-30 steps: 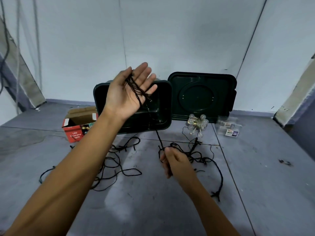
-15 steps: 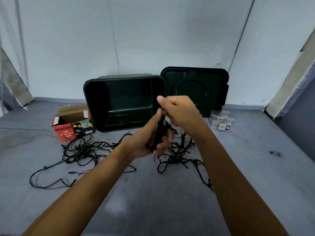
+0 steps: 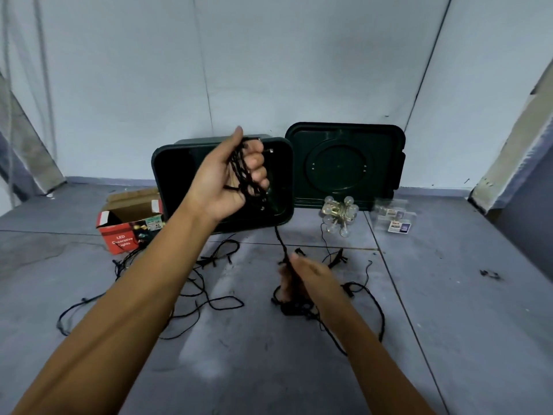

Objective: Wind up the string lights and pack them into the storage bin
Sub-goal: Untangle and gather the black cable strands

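My left hand point(image 3: 230, 178) is raised in front of the dark green storage bin point(image 3: 170, 172), its fingers curled around several wound loops of the black string lights point(image 3: 244, 175). One strand runs down from it to my right hand point(image 3: 302, 278), which pinches the cord low over the floor. The loose remainder of the string lies tangled on the grey floor point(image 3: 209, 298), left of and around my right hand. The bin lies tipped on its side with its opening toward me.
The bin's lid point(image 3: 344, 166) leans against the wall to the right. A wound bundle of clear globe lights point(image 3: 341, 215) and a clear plastic packet point(image 3: 393, 215) lie before it. An open red LED lights box point(image 3: 130, 226) sits left of the bin.
My hands were together winding the cord half a second ago. The left hand has risen with the loops, and the right has dropped to the floor along the strand.
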The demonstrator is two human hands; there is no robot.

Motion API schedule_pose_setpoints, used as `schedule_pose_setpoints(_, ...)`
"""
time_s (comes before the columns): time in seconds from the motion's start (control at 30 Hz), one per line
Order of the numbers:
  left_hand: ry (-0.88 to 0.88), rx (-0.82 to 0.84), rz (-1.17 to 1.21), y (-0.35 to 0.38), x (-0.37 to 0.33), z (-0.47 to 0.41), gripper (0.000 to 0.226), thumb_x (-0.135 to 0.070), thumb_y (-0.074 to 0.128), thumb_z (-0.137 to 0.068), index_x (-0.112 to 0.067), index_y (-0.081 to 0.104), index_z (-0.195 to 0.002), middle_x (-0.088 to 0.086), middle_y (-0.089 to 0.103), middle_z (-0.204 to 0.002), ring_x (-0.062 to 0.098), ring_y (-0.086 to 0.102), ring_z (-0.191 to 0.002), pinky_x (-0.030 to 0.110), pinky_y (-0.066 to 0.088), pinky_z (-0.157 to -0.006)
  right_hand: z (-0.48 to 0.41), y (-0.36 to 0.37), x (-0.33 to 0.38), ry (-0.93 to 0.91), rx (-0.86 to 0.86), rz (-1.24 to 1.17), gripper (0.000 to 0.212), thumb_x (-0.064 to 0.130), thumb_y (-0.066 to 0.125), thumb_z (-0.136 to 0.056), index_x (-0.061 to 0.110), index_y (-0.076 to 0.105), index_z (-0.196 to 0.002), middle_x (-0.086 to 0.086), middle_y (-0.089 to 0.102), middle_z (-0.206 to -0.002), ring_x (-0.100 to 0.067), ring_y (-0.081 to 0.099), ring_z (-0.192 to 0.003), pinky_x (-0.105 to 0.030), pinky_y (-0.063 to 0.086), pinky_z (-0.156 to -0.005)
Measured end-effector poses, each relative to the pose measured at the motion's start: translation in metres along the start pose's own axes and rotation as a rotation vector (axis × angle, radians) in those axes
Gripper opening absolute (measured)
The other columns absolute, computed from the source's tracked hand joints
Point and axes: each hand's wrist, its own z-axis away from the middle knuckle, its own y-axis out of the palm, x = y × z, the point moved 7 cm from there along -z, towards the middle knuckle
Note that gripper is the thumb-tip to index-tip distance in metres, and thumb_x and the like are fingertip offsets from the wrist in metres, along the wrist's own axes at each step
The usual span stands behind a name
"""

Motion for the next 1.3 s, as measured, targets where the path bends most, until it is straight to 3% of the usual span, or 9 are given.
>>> schedule_pose_setpoints(0.2, 0.072, -0.065, -0.044, -0.013, -0.007, -0.013, 0.059, -0.037, 0.031, -0.099, -0.013, 0.072, -0.065, 0.001, 0.069, -0.062, 0.015, 0.068, -0.064, 0.031, 0.057, -0.07, 0.021, 0.017, 0.024, -0.139, 0.158, 0.311, 0.03, 0.023, 0.043, -0.098, 0.015, 0.057, -0.073, 0.004, 0.05, -0.05, -0.009, 0.052, -0.05, -0.021, 0.046, -0.057)
schedule_pose_setpoints(0.33, -0.044, -0.088, -0.313, -0.026, 0.033, -0.017, 0.048, -0.034, 0.029, -0.099, -0.008, 0.065, -0.08, 0.006, 0.073, -0.074, 0.019, 0.071, -0.077, 0.031, 0.05, -0.083, 0.029, 0.026, 0.079, -0.268, 0.191, 0.461, 0.03, 0.026, 0.041, -0.098, 0.023, 0.055, -0.071, 0.007, 0.045, -0.048, -0.006, 0.049, -0.046, -0.027, 0.045, -0.055)
schedule_pose_setpoints(0.47, -0.199, -0.027, -0.474, -0.027, 0.078, -0.003, 0.051, -0.049, 0.04, -0.092, 0.0, 0.052, -0.085, 0.016, 0.063, -0.079, 0.023, 0.063, -0.074, 0.032, 0.049, -0.072, 0.018, 0.019, 0.132, -0.4, 0.109, 0.421, 0.033, 0.027, 0.039, -0.099, 0.019, 0.053, -0.07, 0.006, 0.04, -0.052, -0.005, 0.038, -0.042, -0.02, 0.038, -0.046)
schedule_pose_setpoints(0.6, -0.3, 0.17, -0.483, -0.007, 0.098, 0.019, 0.08, -0.072, 0.019, -0.082, -0.006, 0.063, -0.073, 0.009, 0.059, -0.057, 0.018, 0.054, -0.048, 0.027, 0.045, -0.055, -0.017, -0.011, 0.149, -0.348, -0.019, 0.288, 0.037, 0.028, 0.042, -0.098, 0.013, 0.052, -0.065, 0.009, 0.034, -0.044, -0.005, 0.03, -0.034, -0.017, 0.027, -0.034)
schedule_pose_setpoints(0.77, -0.26, 0.369, -0.377, 0.016, 0.085, 0.03, 0.04, -0.053, 0.061, -0.079, -0.016, 0.064, -0.065, -0.007, 0.046, -0.04, 0.007, 0.041, -0.033, 0.024, 0.04, -0.053, -0.045, -0.018, 0.118, -0.243, 0.017, 0.048, 0.042, 0.038, 0.047, -0.094, 0.015, 0.049, -0.06, 0.001, 0.035, -0.046, -0.016, 0.028, -0.044, -0.024, 0.021, -0.045)
schedule_pose_setpoints(0.87, -0.16, 0.239, -0.147, 0.021, 0.06, 0.022, 0.039, -0.039, 0.047, -0.086, -0.015, 0.065, -0.061, -0.007, 0.046, -0.04, 0.006, 0.042, -0.034, 0.023, 0.042, -0.053, -0.044, -0.011, 0.078, -0.131, 0.01, -0.058, 0.045, 0.053, 0.048, -0.088, 0.014, 0.053, -0.067, -0.006, 0.037, -0.054, -0.016, 0.031, -0.044, -0.022, 0.024, -0.042)
schedule_pose_setpoints(1.0, -0.083, -0.035, 0.006, 0.007, 0.028, 0.0, 0.046, -0.031, 0.043, -0.088, -0.011, 0.066, -0.054, -0.003, 0.053, -0.043, 0.011, 0.051, -0.038, 0.025, 0.054, -0.06, -0.026, -0.003, 0.034, -0.011, 0.011, -0.165, 0.044, 0.044, 0.037, -0.097, 0.011, 0.052, -0.073, 0.001, 0.04, -0.045, -0.012, 0.033, -0.037, -0.019, 0.03, -0.038)
schedule_pose_setpoints(1.17, 0.088, -0.06, 0.196, -0.006, -0.011, -0.016, 0.049, -0.029, 0.038, -0.095, -0.008, 0.069, -0.063, 0.001, 0.069, -0.062, 0.015, 0.067, -0.057, 0.032, 0.055, -0.074, -0.005, -0.002, 0.011, -0.032, 0.051, -0.054, 0.024, 0.03, 0.041, -0.098, 0.011, 0.054, -0.089, -0.004, 0.05, -0.058, -0.011, 0.038, -0.038, -0.021, 0.034, -0.039)
schedule_pose_setpoints(1.3, 0.057, -0.07, 0.005, -0.013, 0.004, -0.025, 0.055, -0.031, 0.033, -0.098, -0.011, 0.074, -0.068, 0.005, 0.073, -0.076, 0.018, 0.07, -0.077, 0.031, 0.052, -0.081, 0.005, 0.009, 0.029, -0.142, 0.072, 0.233, 0.027, 0.025, 0.036, -0.1, 0.016, 0.056, -0.084, 0.006, 0.04, -0.054, -0.001, 0.032, -0.039, -0.013, 0.03, -0.042)
